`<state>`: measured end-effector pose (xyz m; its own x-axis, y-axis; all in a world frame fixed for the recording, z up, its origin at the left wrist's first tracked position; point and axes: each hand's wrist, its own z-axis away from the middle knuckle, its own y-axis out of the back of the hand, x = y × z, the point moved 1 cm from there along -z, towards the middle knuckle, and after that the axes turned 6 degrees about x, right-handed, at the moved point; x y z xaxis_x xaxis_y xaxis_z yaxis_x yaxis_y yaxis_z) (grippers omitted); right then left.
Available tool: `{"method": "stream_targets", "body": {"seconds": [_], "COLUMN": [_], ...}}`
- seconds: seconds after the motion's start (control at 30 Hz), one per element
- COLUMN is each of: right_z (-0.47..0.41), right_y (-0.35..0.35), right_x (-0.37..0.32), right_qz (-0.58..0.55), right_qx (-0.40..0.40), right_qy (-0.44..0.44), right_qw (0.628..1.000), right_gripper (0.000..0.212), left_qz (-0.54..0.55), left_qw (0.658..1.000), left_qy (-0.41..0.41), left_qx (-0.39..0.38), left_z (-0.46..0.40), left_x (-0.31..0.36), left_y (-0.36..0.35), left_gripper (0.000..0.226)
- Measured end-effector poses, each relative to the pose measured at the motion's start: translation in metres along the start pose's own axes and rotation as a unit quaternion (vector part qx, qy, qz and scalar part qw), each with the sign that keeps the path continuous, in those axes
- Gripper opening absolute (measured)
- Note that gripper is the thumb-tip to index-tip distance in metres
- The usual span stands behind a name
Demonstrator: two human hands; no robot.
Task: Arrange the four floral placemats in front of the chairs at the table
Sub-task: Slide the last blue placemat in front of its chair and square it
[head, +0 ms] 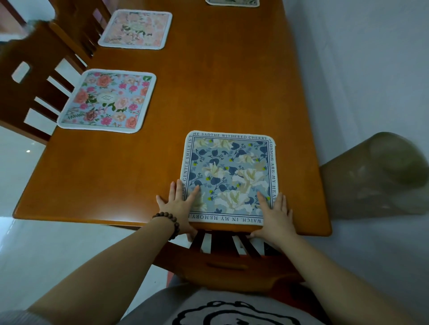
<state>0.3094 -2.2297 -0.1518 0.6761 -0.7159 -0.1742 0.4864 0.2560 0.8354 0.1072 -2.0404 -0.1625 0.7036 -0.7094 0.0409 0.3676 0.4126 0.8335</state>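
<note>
A blue-grey floral placemat [228,176] with a text border lies at the near edge of the wooden table [220,88], just above a chair back [222,259]. My left hand [180,205] rests flat on its near left corner, fingers spread. My right hand [275,215] lies flat on its near right corner. A pink-flowered placemat [108,101] sits at the left edge in front of a chair [27,92]. Farther back lies a pale peach placemat [135,29]. A fourth placemat [232,2] shows only its edge at the top.
Two wooden chairs stand along the left side, the far one [76,25] tucked at the table. A grey-white wall [371,69] runs close along the table's right edge. A translucent brownish rounded object [380,176] sits at the right. Pale tiled floor [46,243] lies left.
</note>
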Motion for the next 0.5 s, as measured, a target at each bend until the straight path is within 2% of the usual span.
{"method": "stream_targets", "body": {"seconds": [0.5], "right_z": [0.0052], "right_y": [-0.0026], "right_x": [-0.0005], "right_qz": [0.029], "right_qx": [0.044], "right_qy": [0.001], "right_qw": [0.999], "right_gripper": [0.108], "left_qz": [0.062], "left_qw": [0.996], "left_qy": [0.015], "left_qx": [0.06], "left_z": [0.0035], "left_x": [-0.0009], "left_y": [-0.004], "left_gripper": [0.126]}}
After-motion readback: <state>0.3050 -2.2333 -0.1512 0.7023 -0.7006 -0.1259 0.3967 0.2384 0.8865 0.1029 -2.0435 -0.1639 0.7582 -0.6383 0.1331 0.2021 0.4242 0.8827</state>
